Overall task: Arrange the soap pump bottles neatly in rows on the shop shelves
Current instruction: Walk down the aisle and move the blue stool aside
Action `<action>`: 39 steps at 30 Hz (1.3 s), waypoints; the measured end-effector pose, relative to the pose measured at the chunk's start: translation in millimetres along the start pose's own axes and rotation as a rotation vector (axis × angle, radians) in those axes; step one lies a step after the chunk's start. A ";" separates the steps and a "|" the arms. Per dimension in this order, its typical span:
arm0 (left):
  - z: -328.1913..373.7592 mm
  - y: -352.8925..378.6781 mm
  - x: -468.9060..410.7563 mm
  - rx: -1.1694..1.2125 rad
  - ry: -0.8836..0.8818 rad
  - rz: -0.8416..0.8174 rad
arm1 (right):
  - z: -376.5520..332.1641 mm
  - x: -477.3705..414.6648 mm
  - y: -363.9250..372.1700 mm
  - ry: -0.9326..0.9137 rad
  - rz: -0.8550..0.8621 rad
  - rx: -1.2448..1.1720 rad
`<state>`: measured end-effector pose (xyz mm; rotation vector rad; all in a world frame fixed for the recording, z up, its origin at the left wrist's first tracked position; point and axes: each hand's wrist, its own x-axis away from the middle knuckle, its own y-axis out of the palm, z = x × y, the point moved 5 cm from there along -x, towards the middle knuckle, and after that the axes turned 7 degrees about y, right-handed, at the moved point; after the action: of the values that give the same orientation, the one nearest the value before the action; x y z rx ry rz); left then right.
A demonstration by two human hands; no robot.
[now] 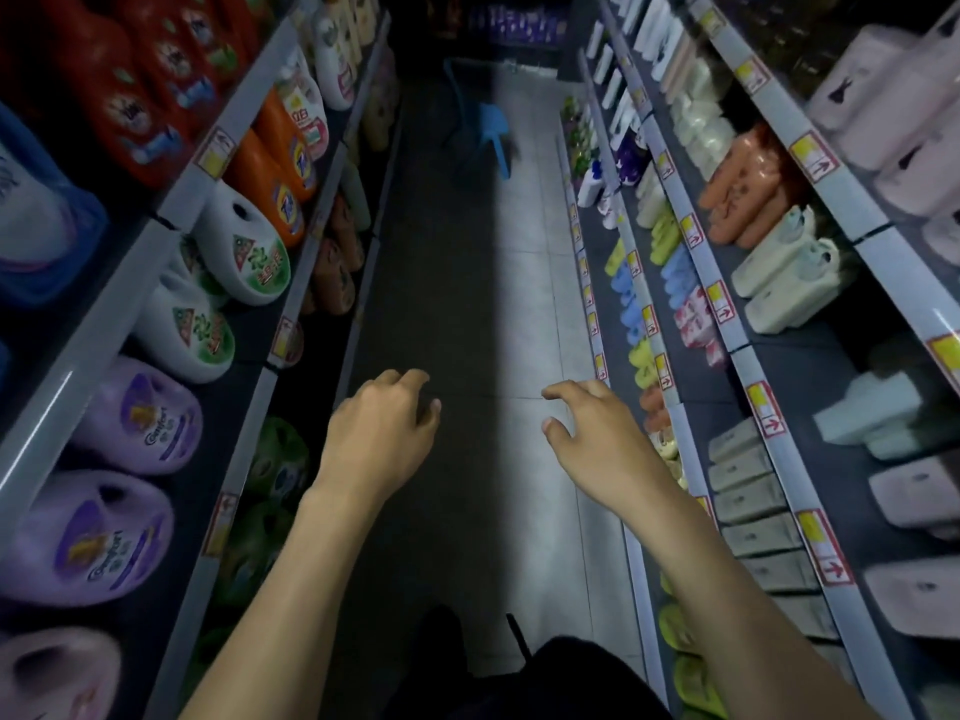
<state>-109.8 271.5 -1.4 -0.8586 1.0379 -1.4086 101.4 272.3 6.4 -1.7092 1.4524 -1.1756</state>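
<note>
I stand in a narrow shop aisle. My left hand [384, 428] and my right hand [587, 433] are stretched out over the aisle floor, fingers loosely curled, holding nothing. Small pump bottles [605, 200], white and purple, stand far down the lower right shelves. Closer on the right shelves [691, 236] lie rows of soap packs in green, blue, pink and orange. No bottle is near either hand.
Left shelves [291, 293] hold large detergent jugs: red, orange, white-green and purple ones. A blue plastic chair [491, 132] stands in the aisle far ahead. The tiled floor [519, 304] runs between both shelf rows. My dark trousers show at the bottom.
</note>
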 end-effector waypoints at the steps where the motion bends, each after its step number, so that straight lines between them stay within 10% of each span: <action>1: -2.5 0.5 -9.1 0.007 0.005 -0.001 | -0.1 -8.9 -1.0 0.006 0.013 -0.009; 24: 18.5 14.1 -346.0 -0.176 0.119 -0.062 | 19.3 -331.8 -76.9 0.031 0.061 -0.181; 39: -89.6 30.6 -553.0 -0.129 0.020 -0.077 | -60.7 -566.4 -65.6 -0.022 -0.114 -0.013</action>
<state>-125.1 831.6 -28.5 -0.9890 1.1316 -1.4283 70.5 842.3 -47.6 -1.8298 1.3676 -1.2047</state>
